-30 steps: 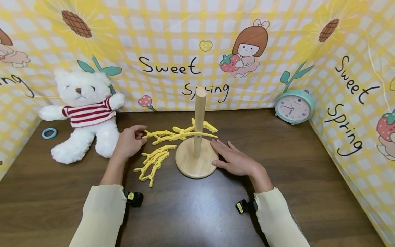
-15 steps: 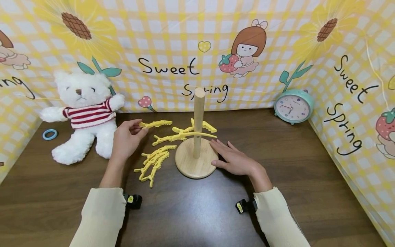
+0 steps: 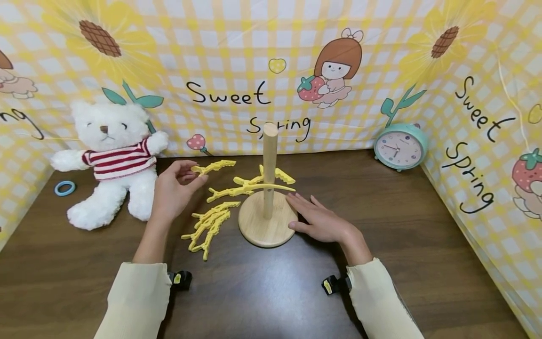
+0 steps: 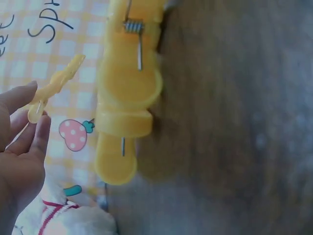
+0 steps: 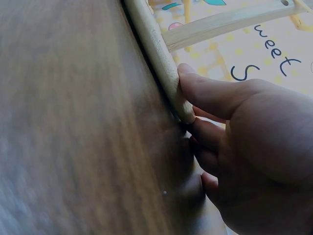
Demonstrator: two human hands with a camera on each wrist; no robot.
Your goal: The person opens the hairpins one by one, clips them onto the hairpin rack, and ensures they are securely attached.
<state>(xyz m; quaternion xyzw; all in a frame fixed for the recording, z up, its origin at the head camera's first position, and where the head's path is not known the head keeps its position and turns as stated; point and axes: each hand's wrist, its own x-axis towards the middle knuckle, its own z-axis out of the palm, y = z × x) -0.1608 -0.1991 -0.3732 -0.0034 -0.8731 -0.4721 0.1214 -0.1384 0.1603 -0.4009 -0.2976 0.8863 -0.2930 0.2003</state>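
Held one yellow clip [image 3: 217, 165] raised left of the pole [image 3: 269, 155], pinched near one end in the left hand [image 3: 173, 190]; might have dropped from so slight a grip. Could have snagged on the neighbouring clip [image 3: 239, 190] if swung low. Touched the pole's base [image 3: 256, 228] with the straight-fingered right hand [image 3: 319, 221]; might have tipped if shoved sideways.

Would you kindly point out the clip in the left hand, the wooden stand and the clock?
Clip [image 3: 215, 166]: head view, on the middle of its body.
Stand [image 3: 268, 203]: head view, on the lower part of its post.
Clock [image 3: 400, 148]: head view, on its dial.
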